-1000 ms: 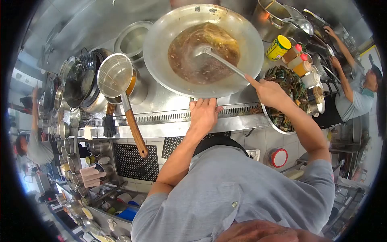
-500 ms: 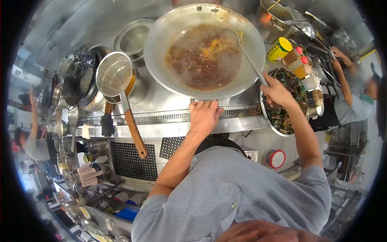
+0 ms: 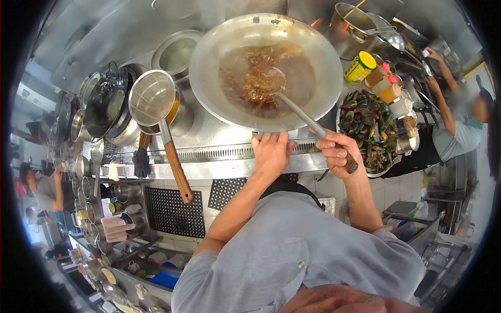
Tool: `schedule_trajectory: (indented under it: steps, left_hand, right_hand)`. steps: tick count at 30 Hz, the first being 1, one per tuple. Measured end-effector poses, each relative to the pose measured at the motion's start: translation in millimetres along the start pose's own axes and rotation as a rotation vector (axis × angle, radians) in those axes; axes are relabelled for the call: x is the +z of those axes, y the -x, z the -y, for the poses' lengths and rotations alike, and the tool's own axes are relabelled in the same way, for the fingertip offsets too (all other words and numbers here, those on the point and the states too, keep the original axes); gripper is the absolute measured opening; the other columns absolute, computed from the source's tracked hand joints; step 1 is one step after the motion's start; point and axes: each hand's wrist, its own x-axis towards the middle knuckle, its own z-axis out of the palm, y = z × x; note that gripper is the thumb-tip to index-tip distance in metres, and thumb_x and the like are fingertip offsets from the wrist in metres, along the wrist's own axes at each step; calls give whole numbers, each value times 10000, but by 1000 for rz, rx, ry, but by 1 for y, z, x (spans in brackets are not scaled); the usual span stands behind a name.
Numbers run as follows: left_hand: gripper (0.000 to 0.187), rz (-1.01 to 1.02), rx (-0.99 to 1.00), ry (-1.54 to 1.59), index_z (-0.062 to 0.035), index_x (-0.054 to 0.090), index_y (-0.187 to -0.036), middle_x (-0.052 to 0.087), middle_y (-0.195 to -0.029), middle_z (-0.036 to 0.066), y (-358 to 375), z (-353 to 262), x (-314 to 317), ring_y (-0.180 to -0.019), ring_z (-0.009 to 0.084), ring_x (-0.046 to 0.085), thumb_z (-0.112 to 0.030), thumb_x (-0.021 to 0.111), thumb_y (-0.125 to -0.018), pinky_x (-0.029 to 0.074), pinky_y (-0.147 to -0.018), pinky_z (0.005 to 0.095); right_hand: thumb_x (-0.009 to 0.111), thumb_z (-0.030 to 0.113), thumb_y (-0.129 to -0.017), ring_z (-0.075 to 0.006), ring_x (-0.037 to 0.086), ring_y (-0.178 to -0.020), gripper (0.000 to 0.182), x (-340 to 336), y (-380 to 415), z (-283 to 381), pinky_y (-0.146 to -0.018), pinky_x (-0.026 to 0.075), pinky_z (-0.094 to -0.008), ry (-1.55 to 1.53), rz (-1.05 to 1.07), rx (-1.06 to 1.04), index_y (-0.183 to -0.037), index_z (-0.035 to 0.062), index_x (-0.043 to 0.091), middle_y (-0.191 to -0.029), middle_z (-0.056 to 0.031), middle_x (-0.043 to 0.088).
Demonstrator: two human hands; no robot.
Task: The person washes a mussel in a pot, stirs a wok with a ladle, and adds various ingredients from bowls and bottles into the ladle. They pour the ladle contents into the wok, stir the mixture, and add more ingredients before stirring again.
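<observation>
A big metal wok [image 3: 209, 99] at top centre holds brown, bubbling sauce [image 3: 302, 83]. My right hand [image 3: 338, 152] is closed round the handle of a ladle [image 3: 302, 113], and the ladle's bowl is in the sauce left of the wok's centre. At the wok's near rim, my left hand [image 3: 273, 151] has its fingers curled over the rim or something just under it; what they grip is hidden. Right of the wok stands a large tray of dark green mussels [image 3: 368, 125].
A wood-handled strainer [image 3: 152, 99] rests over a pot on the left, beside stacked black pans [image 3: 104, 101]. A yellow can [image 3: 360, 67] and sauce bottles [image 3: 389, 88] stand right. Other people work at far left and far right [image 3: 459, 133].
My right hand has moved down and left, off the mussels' side, and the ladle's bowl has swung from the wok's upper right to left of centre. The sauce is stirred up there.
</observation>
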Motion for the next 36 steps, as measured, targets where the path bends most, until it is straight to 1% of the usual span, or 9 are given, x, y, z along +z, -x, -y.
schedule_trajectory:
  steps: [12,19,23,27,31,32,33,35,36]
  left_hand:
    - [225,-66,37,8,-87,593,-837,663,-740,98,-1,4,1,-775,278,586,-281,707,-836,331,-791,441]
    - [211,-30,22,18,-79,600,-867,672,-755,93,0,8,2,-795,290,587,-259,707,-844,319,-808,438]
    - [200,-12,49,42,-79,617,-922,677,-790,80,3,9,-2,-815,280,591,-226,718,-831,331,-828,439]
    - [176,2,103,77,-88,609,-922,672,-843,70,4,14,-6,-830,268,579,-201,710,-833,333,-827,439]
    - [164,30,80,57,-91,603,-922,663,-842,61,3,14,-4,-836,262,573,-189,703,-836,331,-833,436]
    - [175,19,84,59,-85,595,-913,661,-854,66,3,14,-3,-854,262,574,-205,696,-838,336,-834,435]
    - [189,11,88,60,-78,586,-904,659,-865,71,4,15,-3,-872,261,575,-222,690,-839,341,-836,435]
    - [189,1,86,61,-80,586,-903,659,-865,68,4,15,-2,-874,260,575,-223,691,-838,341,-836,435]
    - [190,-8,92,64,-81,586,-903,658,-864,66,3,15,-2,-876,259,575,-224,691,-837,341,-836,434]
  right_hand:
    - [543,72,-910,-53,403,-408,574,64,13,48,-327,342,-205,821,-107,-349,-1452,57,357,-713,-18,462]
    - [549,52,-870,-104,459,-440,657,98,23,78,-383,399,-264,1408,-121,-575,-1479,-1,306,-699,-39,487]
    - [531,60,-887,-100,490,-450,648,82,16,80,-401,393,-261,1660,-300,-698,-1487,-11,297,-715,-51,554]
    - [560,118,-858,-258,625,-542,656,37,-12,83,-589,523,-366,1990,-540,-685,-1450,-53,336,-906,-233,679]
    - [538,134,-842,-392,686,-699,647,-9,-51,96,-785,537,-424,2353,-528,-833,-1427,-72,355,-1052,-335,641]
    - [535,124,-850,-317,663,-595,612,-5,-51,92,-643,553,-410,2119,-648,-487,-1413,-57,378,-909,-245,678]
    - [535,124,-850,-317,663,-595,612,-7,-53,86,-643,553,-410,2123,-639,-480,-1413,-57,378,-909,-245,678]
    - [552,116,-854,-189,577,-490,556,-11,-56,75,-456,487,-344,1609,-527,-226,-1373,-27,413,-715,-95,597]
    - [566,101,-855,-90,477,-464,494,-1,-50,56,-370,386,-262,1397,-485,-208,-1323,3,441,-644,-1,461]
